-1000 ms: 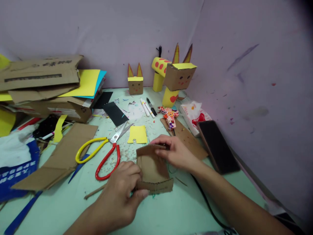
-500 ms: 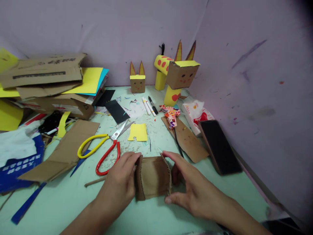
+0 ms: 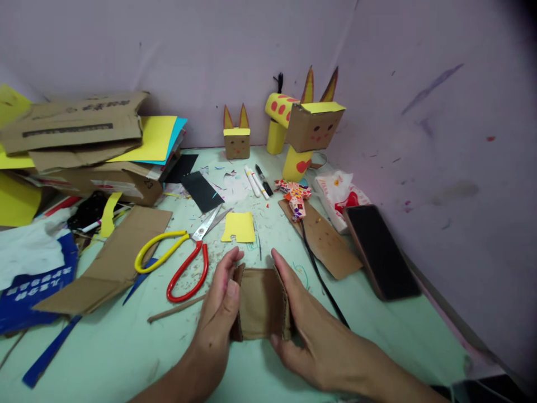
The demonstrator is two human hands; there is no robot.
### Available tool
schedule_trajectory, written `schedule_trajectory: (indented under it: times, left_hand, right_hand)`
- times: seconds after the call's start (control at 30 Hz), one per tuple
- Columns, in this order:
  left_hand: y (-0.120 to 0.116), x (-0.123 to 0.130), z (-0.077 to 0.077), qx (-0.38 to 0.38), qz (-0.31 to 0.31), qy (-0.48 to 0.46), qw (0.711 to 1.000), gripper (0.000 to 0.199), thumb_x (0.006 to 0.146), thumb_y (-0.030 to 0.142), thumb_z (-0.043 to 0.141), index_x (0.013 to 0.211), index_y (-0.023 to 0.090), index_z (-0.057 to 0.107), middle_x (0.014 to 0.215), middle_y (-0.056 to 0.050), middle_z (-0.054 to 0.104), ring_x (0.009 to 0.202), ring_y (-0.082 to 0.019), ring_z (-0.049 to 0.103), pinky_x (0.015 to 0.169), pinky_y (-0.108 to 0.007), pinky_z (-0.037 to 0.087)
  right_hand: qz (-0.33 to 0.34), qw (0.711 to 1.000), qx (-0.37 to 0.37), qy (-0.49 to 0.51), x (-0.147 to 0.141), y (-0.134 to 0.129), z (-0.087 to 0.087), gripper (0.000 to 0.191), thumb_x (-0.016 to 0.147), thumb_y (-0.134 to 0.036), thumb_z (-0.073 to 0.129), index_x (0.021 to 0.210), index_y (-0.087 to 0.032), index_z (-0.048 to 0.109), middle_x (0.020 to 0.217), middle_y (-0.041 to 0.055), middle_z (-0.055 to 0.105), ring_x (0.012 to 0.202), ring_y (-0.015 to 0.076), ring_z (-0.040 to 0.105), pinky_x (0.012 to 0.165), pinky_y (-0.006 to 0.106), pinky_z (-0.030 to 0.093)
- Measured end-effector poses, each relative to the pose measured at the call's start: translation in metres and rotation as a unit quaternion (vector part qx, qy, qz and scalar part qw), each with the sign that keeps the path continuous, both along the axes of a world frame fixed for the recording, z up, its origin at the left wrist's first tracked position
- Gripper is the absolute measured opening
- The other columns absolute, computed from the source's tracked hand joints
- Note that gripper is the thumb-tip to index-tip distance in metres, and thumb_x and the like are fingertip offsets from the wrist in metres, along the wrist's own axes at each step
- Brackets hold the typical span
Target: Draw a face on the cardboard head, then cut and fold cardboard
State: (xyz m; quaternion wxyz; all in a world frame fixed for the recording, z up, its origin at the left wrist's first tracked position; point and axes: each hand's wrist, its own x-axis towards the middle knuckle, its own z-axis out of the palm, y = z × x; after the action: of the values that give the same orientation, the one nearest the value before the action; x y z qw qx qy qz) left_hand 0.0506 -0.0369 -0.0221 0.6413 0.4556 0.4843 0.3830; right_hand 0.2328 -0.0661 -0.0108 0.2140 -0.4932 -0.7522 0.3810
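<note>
Nearest the camera, the left hand [image 3: 220, 313] and the right hand [image 3: 304, 330] press flat against opposite folded sides of a small cardboard piece [image 3: 260, 303] on the tabletop [image 3: 104, 358], fingers pressed together, squeezing it between them. Just beyond lie red-and-yellow scissors [image 3: 184, 254] and a yellow paper cutout [image 3: 239, 226]. Farther back stands a cardboard animal figure [image 3: 308, 126].

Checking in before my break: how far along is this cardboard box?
Done: the cardboard piece is cut, its two side flaps folded up. In hand: left hand and right hand press those flaps inward. Left: no other walls or decoration show, unlike the small finished box.
</note>
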Motion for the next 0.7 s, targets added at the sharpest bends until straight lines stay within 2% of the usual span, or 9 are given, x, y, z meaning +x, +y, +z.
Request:
schedule_trajectory:
  times: [0.1,0.2,0.3,0.33,0.4,0.47,0.53,0.7]
  left_hand:
    - [0.0,-0.001,0.002,0.036,-0.043,0.026,0.998,0.053,0.092,0.056,0.038,0.14,0.036,0.029,0.155,0.003,0.025,0.143,-0.02,0.018,0.118,-0.041,0.014]
    - [-0.001,-0.002,0.006,0.077,-0.081,0.093,0.989,0.056,0.092,0.055,0.038,0.142,0.032,0.026,0.155,-0.001,0.025,0.143,-0.022,0.017,0.118,-0.045,0.01]
    - [-0.002,-0.001,0.005,0.089,-0.098,0.145,0.981,0.059,0.09,0.05,0.044,0.143,0.031,0.026,0.155,-0.003,0.024,0.143,-0.026,0.016,0.117,-0.05,0.007]
    - [-0.002,-0.001,0.003,0.094,-0.099,0.152,0.979,0.06,0.088,0.046,0.048,0.142,0.031,0.028,0.154,-0.003,0.026,0.142,-0.027,0.018,0.117,-0.052,0.01]
    - [-0.003,-0.001,0.001,0.1,-0.079,0.148,0.981,0.061,0.081,0.031,0.054,0.138,0.031,0.033,0.146,-0.004,0.036,0.137,-0.03,0.03,0.113,-0.053,0.023]
    - [-0.003,-0.004,0.001,0.106,-0.033,0.128,0.986,0.063,0.072,0.021,0.053,0.133,0.029,0.038,0.136,-0.005,0.045,0.129,-0.03,0.042,0.104,-0.048,0.039]
    - [-0.002,-0.009,0.004,0.127,0.01,0.114,0.985,0.059,0.071,0.019,0.053,0.128,0.028,0.041,0.129,-0.005,0.051,0.124,-0.029,0.048,0.095,-0.042,0.048]
    - [0.002,-0.017,0.007,0.189,0.038,0.141,0.971,0.045,0.082,0.028,0.052,0.126,0.028,0.04,0.13,-0.005,0.052,0.125,-0.028,0.048,0.091,-0.037,0.052]
  right_hand:
    - [0.017,0.998,0.051,-0.037,-0.007,0.001,-0.005,0.092,0.08,-0.016,0.047,0.149,-0.009,-0.015,0.159,0.017,-0.008,0.145,0.0315,-0.003,0.114,0.057,0.016]
    - [0.022,0.994,0.096,-0.056,-0.01,0.0,-0.011,0.096,0.08,-0.012,0.045,0.147,-0.016,-0.023,0.159,0.0157,-0.011,0.144,0.0327,-0.005,0.112,0.061,0.017]
    - [0.016,0.994,0.101,-0.03,-0.008,-0.001,-0.013,0.099,0.076,-0.01,0.048,0.148,-0.02,-0.019,0.16,0.0138,-0.008,0.145,0.0322,-0.003,0.113,0.061,0.016]
    - [0.007,0.997,0.083,-0.002,-0.007,-0.002,-0.012,0.1,0.075,-0.008,0.049,0.149,-0.02,-0.016,0.16,0.013,-0.005,0.145,0.0311,0.0,0.113,0.06,0.016]
    - [-0.039,0.993,0.033,0.104,-0.003,-0.002,-0.01,0.097,0.074,-0.008,0.052,0.151,-0.022,-0.006,0.16,0.0113,0.005,0.146,0.0276,0.008,0.114,0.054,0.02]
    - [-0.118,0.963,-0.01,0.24,0.001,-0.002,-0.007,0.087,0.077,-0.013,0.056,0.15,-0.026,0.009,0.159,0.0087,0.016,0.144,0.0239,0.017,0.113,0.046,0.028]
    - [-0.183,0.918,-0.022,0.35,0.003,-0.001,-0.007,0.074,0.081,-0.021,0.06,0.146,-0.03,0.025,0.157,0.0058,0.026,0.143,0.0222,0.024,0.112,0.042,0.033]
    - [-0.23,0.841,-0.096,0.481,-0.003,0.001,-0.017,0.057,0.085,-0.03,0.062,0.138,-0.035,0.043,0.151,-0.0001,0.04,0.139,0.0214,0.033,0.114,0.041,0.028]
